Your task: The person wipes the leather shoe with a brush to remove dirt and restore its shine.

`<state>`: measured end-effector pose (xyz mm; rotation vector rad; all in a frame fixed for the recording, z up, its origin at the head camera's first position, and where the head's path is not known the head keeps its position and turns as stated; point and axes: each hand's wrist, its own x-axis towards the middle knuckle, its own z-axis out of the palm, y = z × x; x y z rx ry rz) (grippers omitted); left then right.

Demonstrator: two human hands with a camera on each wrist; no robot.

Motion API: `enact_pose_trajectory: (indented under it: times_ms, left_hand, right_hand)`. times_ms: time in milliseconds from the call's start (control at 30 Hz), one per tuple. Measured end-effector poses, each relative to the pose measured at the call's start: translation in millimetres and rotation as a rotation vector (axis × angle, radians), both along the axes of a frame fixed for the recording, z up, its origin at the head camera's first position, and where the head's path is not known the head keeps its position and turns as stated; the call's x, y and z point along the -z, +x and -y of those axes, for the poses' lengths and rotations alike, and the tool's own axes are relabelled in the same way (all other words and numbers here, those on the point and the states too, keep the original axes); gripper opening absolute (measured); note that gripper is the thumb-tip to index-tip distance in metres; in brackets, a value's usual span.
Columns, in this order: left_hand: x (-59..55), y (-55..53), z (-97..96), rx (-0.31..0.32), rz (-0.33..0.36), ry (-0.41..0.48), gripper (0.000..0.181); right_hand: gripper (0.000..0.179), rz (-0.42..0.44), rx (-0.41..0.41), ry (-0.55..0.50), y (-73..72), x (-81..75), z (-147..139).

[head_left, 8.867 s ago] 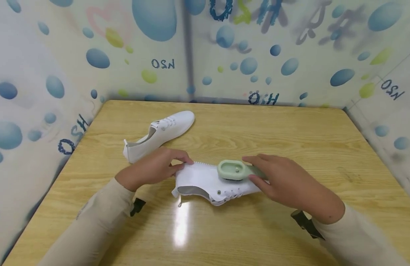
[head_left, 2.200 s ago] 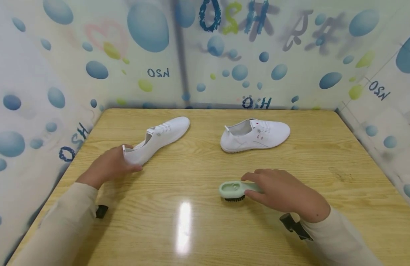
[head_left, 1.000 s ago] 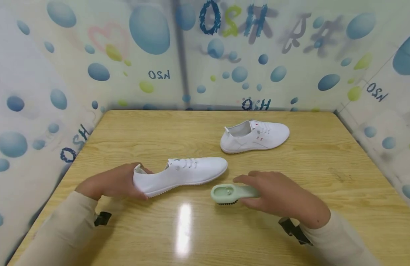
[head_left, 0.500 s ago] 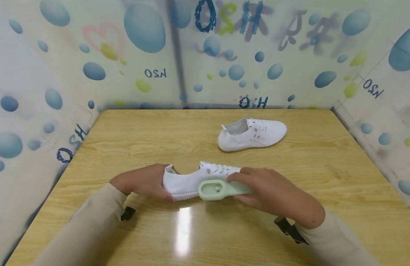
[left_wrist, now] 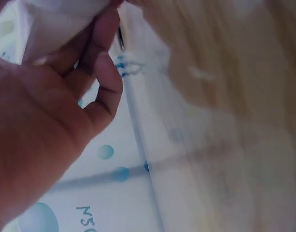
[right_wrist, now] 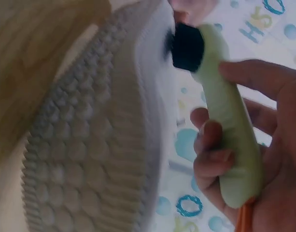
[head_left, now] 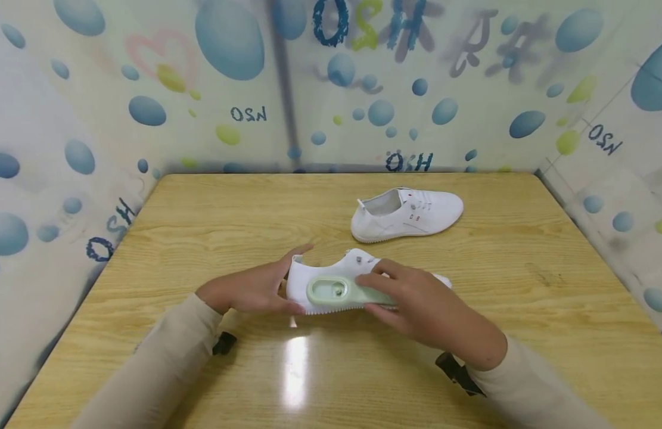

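Green brush [head_left: 350, 292] in curled right hand [head_left: 420, 302] — half-hidden white shoe [head_left: 352, 267] apparently pinched by left hand [head_left: 255, 290]

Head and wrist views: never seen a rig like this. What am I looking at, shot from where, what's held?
There's no machine: these are a person's two bare hands. The head picture comes from a camera worn on the head, looking forward and down. The other two come from a camera on each wrist, watching that hand's work; the left one is blurry.

The left hand holds the heel end of a white shoe. The right hand grips a pale green brush, its dark bristles against the shoe's side. Behind, a second white shoe lies on the wooden table.
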<state>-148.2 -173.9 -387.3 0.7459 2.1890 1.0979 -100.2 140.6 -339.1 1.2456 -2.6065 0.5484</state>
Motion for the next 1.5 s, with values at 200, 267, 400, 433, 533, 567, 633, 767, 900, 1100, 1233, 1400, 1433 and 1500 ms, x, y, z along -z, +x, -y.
enact_pose_trajectory:
  times_ms: [200,267,400,433,533,567,633,767,900,1100,1233,1400,1433,1500]
  left_hand:
    - [-3.5,1.8,-1.5,0.002,-0.104,0.036,0.116]
    - [-5.1,2.6,-1.3,-0.003,-0.139,0.019,0.112]
    - [-7.2,4.2,-2.1,-0.013,-0.183,-0.011,0.099]
    - [-7.3,4.4,-2.8,-0.009,-0.183,-0.011,0.095]
    - [-6.9,5.1,-4.8,0.011,-0.176,-0.031,0.08]
    - [-6.5,5.3,-5.4,0.017,-0.17,-0.037,0.075]
    - [-5.6,5.7,-6.5,0.022,-0.162,-0.049,0.069]
    - [-2.6,6.4,-9.0,0.013,-0.136,-0.028,0.07]
    - [-0.4,6.4,-11.5,0.002,-0.147,-0.003,0.074]
    - [-3.5,5.6,-11.3,-0.012,-0.161,-0.034,0.072]
    - [-4.1,4.5,-9.1,-0.004,-0.172,-0.056,0.075]
    - [-3.6,2.9,-7.8,-0.004,-0.192,-0.064,0.077]
    - [-3.5,2.6,-7.7,-0.003,-0.187,-0.059,0.077]
    - [-2.7,2.0,-7.3,0.008,-0.176,-0.036,0.076]
  right_hand:
    - [0.041,-0.126,0.062,-0.006,-0.6,8.5,7]
    - [0.042,-0.154,0.089,0.009,-0.8,10.0,9]
    - [0.044,-0.155,0.132,0.025,-1.6,12.7,12]
    - [0.043,-0.144,0.14,0.026,-1.7,13.3,13]
    - [0.043,-0.087,0.152,0.039,-1.9,15.0,15]
    - [0.043,-0.07,0.154,0.049,-1.8,15.4,15]
    - [0.042,-0.044,0.159,0.073,-1.1,16.1,16]
    - [0.044,-0.041,0.161,0.105,0.3,16.7,18]
    - [0.045,-0.048,0.131,0.099,0.6,17.0,19]
    - [0.043,-0.064,0.075,0.08,-0.7,14.3,15]
    - [0.041,-0.049,0.067,0.098,-2.0,6.9,8]
    - [0.043,-0.01,0.052,0.108,-3.2,5.2,6]
    - [0.044,-0.009,0.047,0.102,-2.7,7.1,8]
    - [0.046,-0.014,0.047,0.091,-1.3,12.3,13]
